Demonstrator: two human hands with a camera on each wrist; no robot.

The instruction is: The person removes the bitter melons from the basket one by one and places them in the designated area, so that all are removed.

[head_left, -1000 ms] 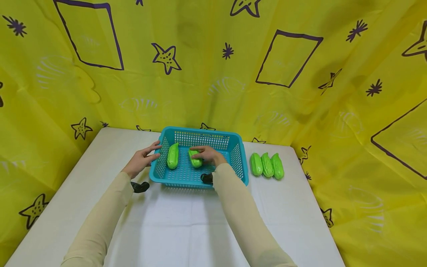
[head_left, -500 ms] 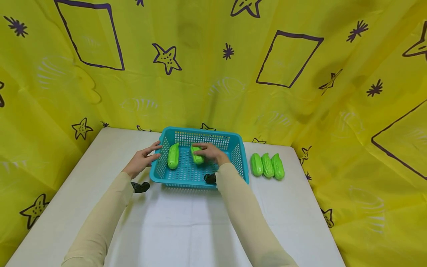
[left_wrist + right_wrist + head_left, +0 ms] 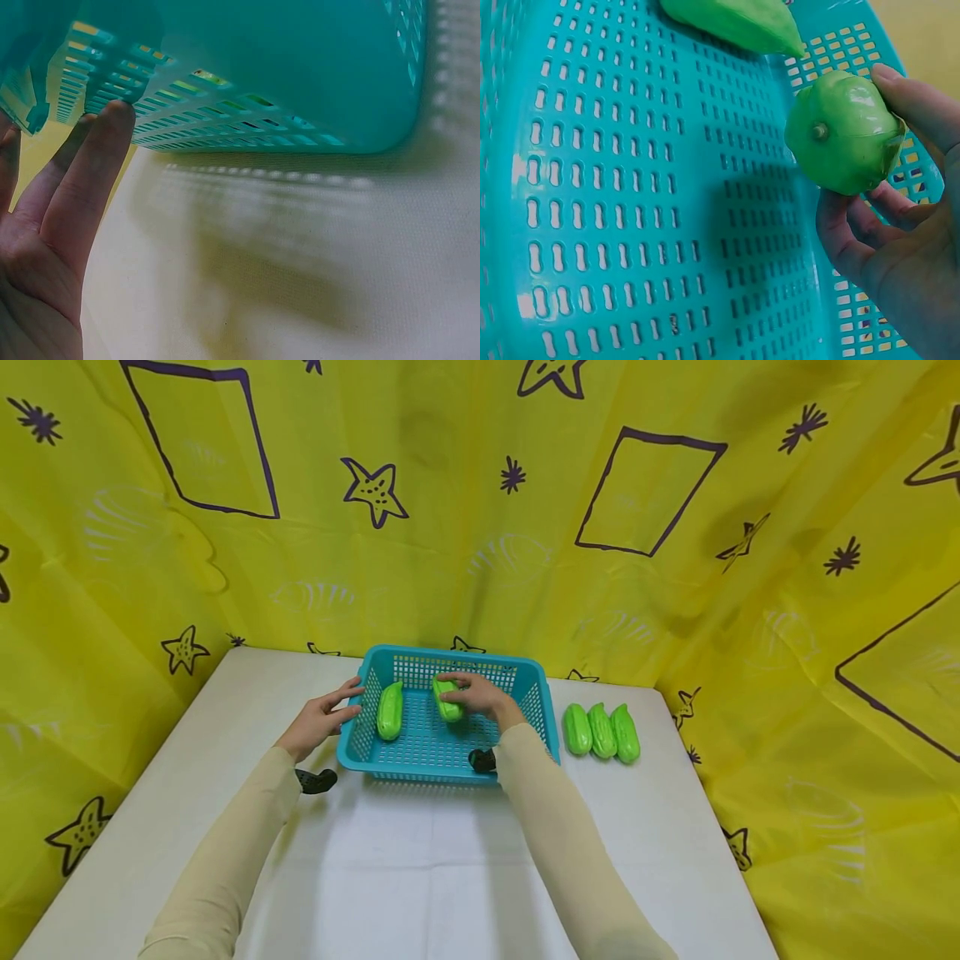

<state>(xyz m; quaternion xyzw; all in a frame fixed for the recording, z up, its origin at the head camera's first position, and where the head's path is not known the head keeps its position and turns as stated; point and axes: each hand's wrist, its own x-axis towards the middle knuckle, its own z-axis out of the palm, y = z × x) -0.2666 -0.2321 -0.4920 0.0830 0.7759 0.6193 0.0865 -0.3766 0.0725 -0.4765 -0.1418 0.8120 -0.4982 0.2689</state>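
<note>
My right hand (image 3: 483, 695) grips a green toy cucumber (image 3: 446, 700) inside the blue plastic basket (image 3: 450, 652). In the right wrist view, thumb and fingers go round the cucumber (image 3: 838, 139), its round stem end facing the camera, and a shadow falls on the basket floor beneath. Another cucumber (image 3: 390, 712) lies along the basket's left side. My left hand (image 3: 318, 724) is at the basket's left wall, fingers extended. The left wrist view has its fingertips touching the outside of the perforated wall (image 3: 247, 112).
Three more green cucumbers (image 3: 601, 731) lie side by side on the white table (image 3: 420, 877), right of the basket. Yellow patterned curtain (image 3: 435, 568) surrounds the table at the back and both sides. A dark wrist mount (image 3: 317, 781) sits under the left wrist.
My right hand has moved to the right and slightly farther back, carrying the cucumber with it. My left hand and the basket stay where they were.
</note>
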